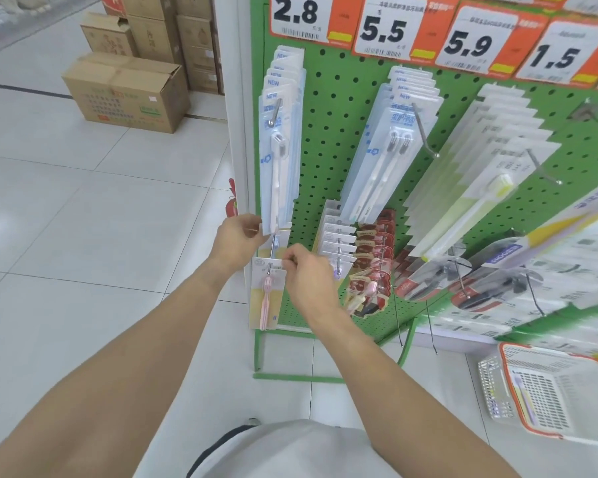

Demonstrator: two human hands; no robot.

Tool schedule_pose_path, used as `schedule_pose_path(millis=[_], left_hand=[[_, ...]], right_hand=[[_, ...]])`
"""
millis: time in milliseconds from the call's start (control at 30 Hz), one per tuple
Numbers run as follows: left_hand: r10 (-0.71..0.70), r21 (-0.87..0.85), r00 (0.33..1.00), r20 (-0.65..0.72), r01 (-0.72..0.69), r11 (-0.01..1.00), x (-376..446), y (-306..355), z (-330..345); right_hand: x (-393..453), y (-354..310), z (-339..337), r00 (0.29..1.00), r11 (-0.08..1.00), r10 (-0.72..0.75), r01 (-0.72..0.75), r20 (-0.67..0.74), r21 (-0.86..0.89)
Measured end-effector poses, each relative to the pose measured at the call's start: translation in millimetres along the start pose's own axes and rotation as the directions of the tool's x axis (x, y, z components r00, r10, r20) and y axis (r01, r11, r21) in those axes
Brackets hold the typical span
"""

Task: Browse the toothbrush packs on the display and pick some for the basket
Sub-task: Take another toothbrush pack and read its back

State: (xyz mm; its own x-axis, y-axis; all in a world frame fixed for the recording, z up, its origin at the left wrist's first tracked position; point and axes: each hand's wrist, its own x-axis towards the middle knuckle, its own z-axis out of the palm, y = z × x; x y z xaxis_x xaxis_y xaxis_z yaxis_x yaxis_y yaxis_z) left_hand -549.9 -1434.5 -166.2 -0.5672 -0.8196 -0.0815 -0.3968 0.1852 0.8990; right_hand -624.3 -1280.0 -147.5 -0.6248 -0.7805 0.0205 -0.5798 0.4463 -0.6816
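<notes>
Both hands work at the left edge of the green pegboard display (339,139). Left hand (237,238) pinches the bottom corner of the white toothbrush pack (278,160) hanging at the display's upper left, its grip closed on the card edge. Right hand (308,270), just below and to the right, has its fingertips curled in a pinching grip at the top of the pink toothbrush pack (266,291), which hangs on a metal hook (272,251) at the display's lower left corner. Other packs hang in rows to the right across the display, under price tags (387,29) along its top. On the floor to the display's lower right sits the white basket (494,384) with an orange rim, holding at least one pack. Cardboard boxes (128,91) stand on the floor well to the display's left.
</notes>
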Motion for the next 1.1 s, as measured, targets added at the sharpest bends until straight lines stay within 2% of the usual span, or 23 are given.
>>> schedule_pose_path(millis=[133, 500, 667, 767, 867, 1100], left_hand=[[-0.023, 0.021, 0.999, -0.034, 0.024, 0.999, 8.8, -7.3, 4.3], [-0.011, -0.076, 0.998, -0.059, 0.007, 0.997, -6.0, -3.2, -15.3], [-0.04, -0.113, 0.991, -0.126, 0.026, 0.993, -27.2, -3.7, -29.6], [-0.109, -0.204, 0.962, -0.251, 0.058, 0.977, -44.1, -13.9, -35.3], [-0.225, -0.314, 0.897, -0.381, 0.104, 0.944, -66.4, -23.3, -35.9], [-0.373, -0.471, 0.839, -0.396, 0.163, 0.867, -118.5, -36.4, -33.1]], right_hand=[[0.1, 1.9, 0.8, 1.0, 1.0, 0.001, -0.001, -0.006, 0.003], [0.8, 3.0, 2.6, 0.999, 0.998, 0.003, -0.001, -0.035, 0.055], [-2.0, 2.3, 2.0, 0.999, 0.998, -0.002, 0.004, -0.033, 0.056], [-2.4, 0.8, 2.0, 0.999, 0.999, -0.009, 0.01, -0.033, 0.046], [-0.7, -2.4, 2.3, 0.999, 0.999, -0.018, 0.02, -0.048, 0.027], [13.1, -6.5, 3.5, 0.996, 0.999, 0.044, -0.042, -0.083, 0.027]])
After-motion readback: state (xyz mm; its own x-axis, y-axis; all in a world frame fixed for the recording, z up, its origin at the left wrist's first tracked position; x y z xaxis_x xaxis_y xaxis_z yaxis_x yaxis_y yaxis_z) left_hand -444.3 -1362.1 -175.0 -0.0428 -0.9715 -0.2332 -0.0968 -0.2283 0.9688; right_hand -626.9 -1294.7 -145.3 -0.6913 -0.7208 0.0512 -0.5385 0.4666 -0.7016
